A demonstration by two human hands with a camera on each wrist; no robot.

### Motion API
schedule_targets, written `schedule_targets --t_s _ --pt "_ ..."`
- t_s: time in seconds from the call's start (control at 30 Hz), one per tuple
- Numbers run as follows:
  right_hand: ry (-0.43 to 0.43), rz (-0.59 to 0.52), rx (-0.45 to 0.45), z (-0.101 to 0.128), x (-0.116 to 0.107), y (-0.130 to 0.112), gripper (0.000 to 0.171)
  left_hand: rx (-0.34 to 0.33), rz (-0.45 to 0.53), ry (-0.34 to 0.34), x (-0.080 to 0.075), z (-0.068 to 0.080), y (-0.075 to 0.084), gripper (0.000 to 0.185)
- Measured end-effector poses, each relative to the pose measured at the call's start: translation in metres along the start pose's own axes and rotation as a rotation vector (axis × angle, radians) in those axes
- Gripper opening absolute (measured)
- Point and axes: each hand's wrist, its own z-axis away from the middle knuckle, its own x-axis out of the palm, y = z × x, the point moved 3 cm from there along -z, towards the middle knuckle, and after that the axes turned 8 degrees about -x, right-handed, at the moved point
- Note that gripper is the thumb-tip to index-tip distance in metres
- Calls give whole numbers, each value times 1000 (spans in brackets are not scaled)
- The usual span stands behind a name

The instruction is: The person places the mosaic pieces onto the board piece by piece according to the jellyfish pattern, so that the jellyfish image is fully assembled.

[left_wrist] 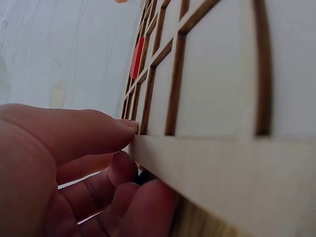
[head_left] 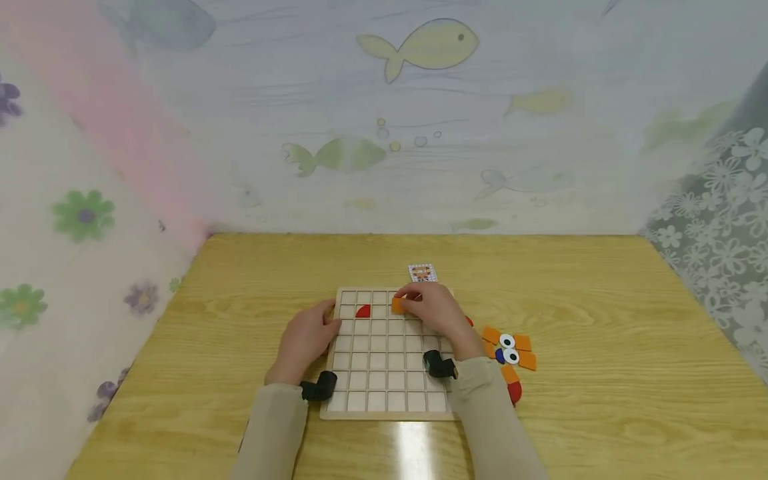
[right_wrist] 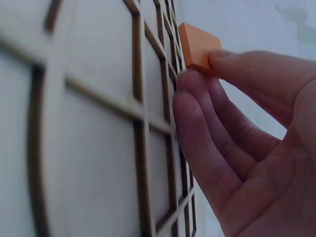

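**Orange tile held over the grid board**

The right hand (head_left: 437, 313) pinches a square orange tile (head_left: 399, 305) between thumb and fingertips, holding it over the far rows of the wooden grid board (head_left: 390, 408). In the right wrist view the tile (right_wrist: 198, 47) sits at the fingertips (right_wrist: 190, 106), tilted, just above the board's cells; whether it touches the board cannot be told.

The left hand (head_left: 307, 339) grips the board's left edge, with the thumb (left_wrist: 106, 129) on top and curled fingers (left_wrist: 123, 168) underneath the rim (left_wrist: 207, 173).

A red quarter-round piece (head_left: 363, 311) lies in a cell between the two hands, closer to the left thumb. Just beyond the right hand, a small pattern card (head_left: 423, 272) lies on the bench (head_left: 600, 300). To the right of the right wrist lies a cluster of loose pieces (head_left: 509, 357): orange tiles, two eye discs, a blue piece and red pieces.
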Motion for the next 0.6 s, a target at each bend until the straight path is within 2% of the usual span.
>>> schedule_targets --t_s 0.2,0.33,0.6 --pt "-22 22 -39 -4 8 -6 14 -4 -14 -6 0 0 1 46" --pt "3 37 -16 -5 12 -6 11 17 -14 -13 1 1 2 47" --pt "-8 65 17 -7 20 -14 9 -4 -10 -12 4 2 1 47"
